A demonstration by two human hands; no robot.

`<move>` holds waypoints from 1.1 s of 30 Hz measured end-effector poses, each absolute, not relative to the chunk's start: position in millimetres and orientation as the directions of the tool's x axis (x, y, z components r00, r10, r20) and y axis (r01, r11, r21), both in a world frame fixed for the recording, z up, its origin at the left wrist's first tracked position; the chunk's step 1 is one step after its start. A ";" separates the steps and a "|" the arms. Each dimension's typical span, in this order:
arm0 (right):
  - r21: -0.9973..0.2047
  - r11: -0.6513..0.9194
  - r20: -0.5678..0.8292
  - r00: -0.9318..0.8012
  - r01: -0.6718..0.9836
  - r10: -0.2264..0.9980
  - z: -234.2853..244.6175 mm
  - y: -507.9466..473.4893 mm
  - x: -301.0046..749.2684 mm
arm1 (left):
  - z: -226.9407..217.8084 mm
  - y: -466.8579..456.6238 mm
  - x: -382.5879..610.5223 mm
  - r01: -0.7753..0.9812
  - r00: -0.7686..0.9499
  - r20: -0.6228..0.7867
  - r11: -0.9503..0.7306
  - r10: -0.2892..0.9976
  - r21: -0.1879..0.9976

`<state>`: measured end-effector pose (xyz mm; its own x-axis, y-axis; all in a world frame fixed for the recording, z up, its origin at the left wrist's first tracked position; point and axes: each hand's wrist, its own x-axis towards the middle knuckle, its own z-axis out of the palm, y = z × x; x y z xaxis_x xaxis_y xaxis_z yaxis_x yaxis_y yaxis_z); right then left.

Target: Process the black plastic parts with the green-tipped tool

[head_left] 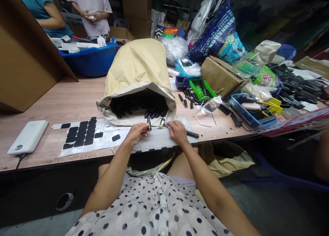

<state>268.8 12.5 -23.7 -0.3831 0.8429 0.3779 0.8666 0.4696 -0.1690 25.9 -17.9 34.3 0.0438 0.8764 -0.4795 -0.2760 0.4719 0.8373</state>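
Between the thumb and fingers of my left hand (139, 132) is a small black tube-shaped part (149, 123), held upright over a grey mat (154, 143). My right hand (178, 131) is closed around a small hammer (192, 134); its head, silvery with a yellowish face, is just right of the black part, apart from it. The black handle sticks out to the right of my fist. Right behind both hands lies a large tan sack (138, 63), its mouth toward me, with many similar black parts (154, 111) inside.
Black squares on a white sheet (102, 143) lie left, beside a white power bank (28, 136). To the right are a green tray (215, 96), a clear bottle (212, 106) and a blue tool basket (235, 106). A blue tub (89, 59) and other people stand behind.
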 end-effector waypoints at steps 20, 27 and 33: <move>-0.214 0.479 0.385 -0.377 0.851 0.842 -22.6 11.7 269.9 | -0.5 -22.1 12.5 0.666 0.059 0.083 -0.101 0.995 0.739; -0.237 0.471 0.406 -0.354 0.850 0.843 -25.2 12.4 270.2 | -3.2 -23.0 15.0 0.662 0.028 0.097 -0.091 0.995 0.744; -0.234 0.474 0.408 -0.356 0.849 0.841 -26.4 13.1 270.1 | -2.9 -26.8 15.5 0.682 0.004 0.067 -0.051 0.998 0.729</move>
<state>270.1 13.1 -26.4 -0.3564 0.8406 0.4079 0.8489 0.4737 -0.2345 15.5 -26.8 -2.9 0.0040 0.9978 0.0667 0.6823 -0.0514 0.7293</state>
